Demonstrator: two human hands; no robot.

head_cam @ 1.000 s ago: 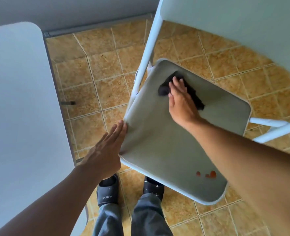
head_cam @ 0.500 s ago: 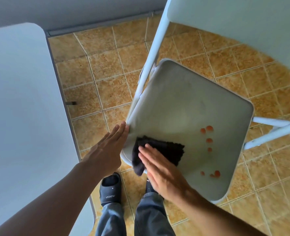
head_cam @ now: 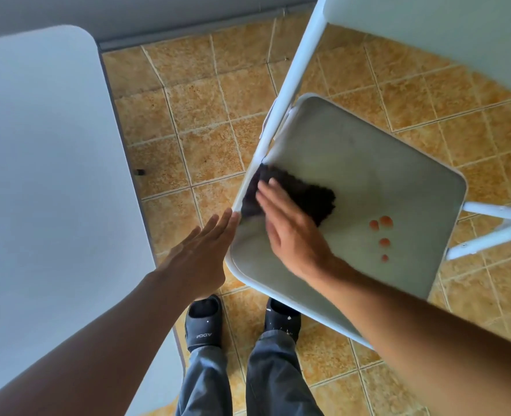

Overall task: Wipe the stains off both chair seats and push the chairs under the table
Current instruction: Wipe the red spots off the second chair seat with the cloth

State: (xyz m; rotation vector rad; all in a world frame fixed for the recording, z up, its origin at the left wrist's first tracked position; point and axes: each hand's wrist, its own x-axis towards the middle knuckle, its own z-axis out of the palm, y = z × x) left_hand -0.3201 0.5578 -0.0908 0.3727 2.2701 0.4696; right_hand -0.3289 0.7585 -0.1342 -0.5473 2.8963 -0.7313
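Leftmost, the table (head_cam: 44, 181) leaves a tiled floor (head_cam: 194, 109) gap before the chair seat (head_cam: 368, 181). "ADDA" reads on the left sandal (head_cam: 203, 322). Left hand (head_cam: 198, 259), fingers together, touches the seat's edge; right hand (head_cam: 290, 232), fingers flat and slightly apart, presses the dark cloth (head_cam: 305, 193). Orange stains (head_cam: 381, 232) sit beside it.

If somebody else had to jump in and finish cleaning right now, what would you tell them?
Left hand: flat and open, fingertips against the left edge of the chair seat, steadying it.
Right hand: flat, pressing the dark cloth onto the seat near its left edge.
Four orange stains remain on the seat, to the right of the cloth and untouched by it.
The chair stands out from the table, not pushed under.
Left: wipe those stains, clean the second chair (not clearly in view), push both chairs under.
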